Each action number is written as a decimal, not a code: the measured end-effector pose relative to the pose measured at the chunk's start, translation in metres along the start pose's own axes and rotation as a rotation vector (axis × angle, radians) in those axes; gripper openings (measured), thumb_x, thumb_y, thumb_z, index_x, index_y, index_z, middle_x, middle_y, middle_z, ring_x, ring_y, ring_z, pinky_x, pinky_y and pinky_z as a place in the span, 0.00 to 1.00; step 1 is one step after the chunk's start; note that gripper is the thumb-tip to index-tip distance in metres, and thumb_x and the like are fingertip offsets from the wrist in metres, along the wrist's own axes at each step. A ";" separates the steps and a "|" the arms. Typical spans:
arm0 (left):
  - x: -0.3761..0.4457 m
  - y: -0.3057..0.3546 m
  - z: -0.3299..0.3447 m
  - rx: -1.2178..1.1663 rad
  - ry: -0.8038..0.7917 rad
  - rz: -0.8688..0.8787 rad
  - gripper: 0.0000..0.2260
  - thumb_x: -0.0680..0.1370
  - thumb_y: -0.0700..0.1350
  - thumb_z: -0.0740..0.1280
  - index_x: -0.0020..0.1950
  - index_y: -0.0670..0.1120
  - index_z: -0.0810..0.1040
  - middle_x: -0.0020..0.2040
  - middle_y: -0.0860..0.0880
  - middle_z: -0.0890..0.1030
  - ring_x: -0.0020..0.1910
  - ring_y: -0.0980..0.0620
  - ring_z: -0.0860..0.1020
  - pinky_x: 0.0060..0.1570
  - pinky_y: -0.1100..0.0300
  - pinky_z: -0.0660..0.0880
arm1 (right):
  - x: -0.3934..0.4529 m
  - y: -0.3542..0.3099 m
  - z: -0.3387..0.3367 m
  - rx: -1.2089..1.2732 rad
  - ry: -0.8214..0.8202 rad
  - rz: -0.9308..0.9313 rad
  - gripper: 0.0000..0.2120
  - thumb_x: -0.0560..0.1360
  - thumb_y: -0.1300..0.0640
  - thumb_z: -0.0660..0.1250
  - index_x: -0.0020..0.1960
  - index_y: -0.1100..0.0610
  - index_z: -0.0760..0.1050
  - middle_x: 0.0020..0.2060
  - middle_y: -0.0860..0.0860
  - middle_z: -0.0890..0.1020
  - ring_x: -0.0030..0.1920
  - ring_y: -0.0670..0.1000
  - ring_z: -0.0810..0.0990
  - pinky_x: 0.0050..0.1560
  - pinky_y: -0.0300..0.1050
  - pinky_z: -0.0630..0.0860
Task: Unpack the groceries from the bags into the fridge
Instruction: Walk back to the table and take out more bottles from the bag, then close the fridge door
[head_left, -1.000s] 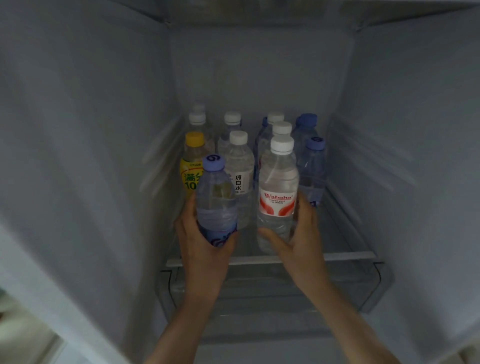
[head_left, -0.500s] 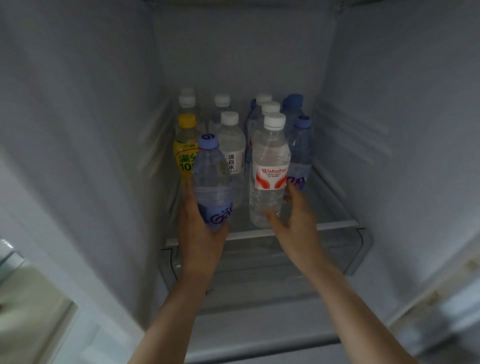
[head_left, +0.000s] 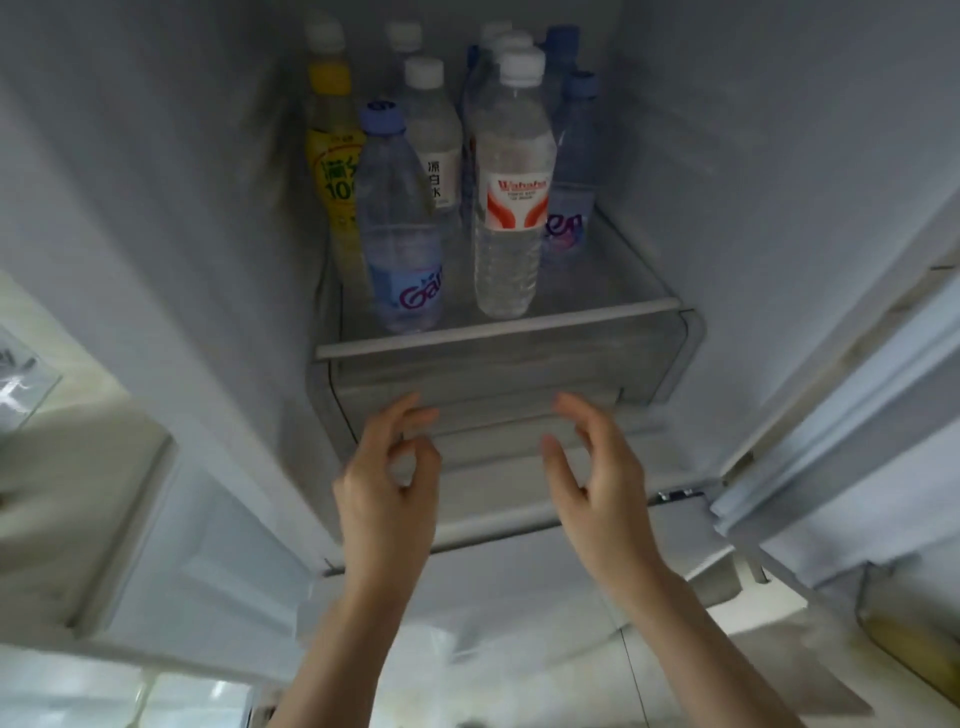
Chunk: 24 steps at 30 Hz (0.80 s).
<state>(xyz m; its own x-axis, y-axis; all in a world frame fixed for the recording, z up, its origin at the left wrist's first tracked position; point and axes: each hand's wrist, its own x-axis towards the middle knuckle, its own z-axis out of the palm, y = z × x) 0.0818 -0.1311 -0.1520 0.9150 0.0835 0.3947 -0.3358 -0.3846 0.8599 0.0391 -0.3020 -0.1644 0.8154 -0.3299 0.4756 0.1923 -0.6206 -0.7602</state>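
Two bottles stand upright on the fridge shelf (head_left: 498, 332) beyond both grips: blue-capped bottle (head_left: 402, 228) ahead of the released left grip (head_left: 387, 483), Wahaha bottle (head_left: 511, 192) ahead of the released right grip (head_left: 597, 473).

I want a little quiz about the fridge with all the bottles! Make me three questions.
1. True or false: the left hand holds the clear plastic bottle with the blue cap and blue label.
2. What cap colour has the clear plastic bottle with the red and white label? A white, B green, C black.
3. Fill in: both front bottles stand on the glass fridge ____.

Key: 1 false, both it and the right hand are empty. 2 A. 3 shelf.
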 end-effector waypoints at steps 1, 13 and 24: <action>-0.015 -0.001 0.000 0.013 -0.023 -0.010 0.16 0.76 0.35 0.66 0.59 0.52 0.77 0.49 0.62 0.82 0.48 0.65 0.80 0.48 0.74 0.72 | -0.010 0.001 -0.003 0.006 -0.022 0.005 0.17 0.77 0.61 0.66 0.65 0.63 0.71 0.60 0.54 0.78 0.62 0.50 0.76 0.63 0.49 0.73; -0.227 0.020 0.012 0.222 -0.114 -0.134 0.12 0.77 0.40 0.66 0.58 0.51 0.78 0.43 0.60 0.81 0.44 0.58 0.79 0.46 0.55 0.78 | -0.148 0.012 -0.105 0.026 -0.284 0.008 0.16 0.79 0.58 0.62 0.66 0.59 0.69 0.60 0.47 0.77 0.61 0.41 0.74 0.65 0.35 0.68; -0.395 0.108 0.029 0.195 -0.145 -0.215 0.08 0.78 0.45 0.64 0.56 0.52 0.78 0.43 0.55 0.82 0.44 0.57 0.80 0.44 0.55 0.79 | -0.270 0.023 -0.238 0.005 -0.345 0.055 0.13 0.79 0.56 0.62 0.63 0.56 0.72 0.57 0.46 0.78 0.61 0.43 0.75 0.63 0.47 0.72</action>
<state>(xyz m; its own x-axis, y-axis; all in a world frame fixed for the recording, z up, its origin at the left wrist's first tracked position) -0.3097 -0.2318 -0.2246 0.9874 0.0550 0.1483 -0.0952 -0.5425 0.8346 -0.3062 -0.3964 -0.2052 0.9610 -0.1025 0.2569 0.1449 -0.6047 -0.7831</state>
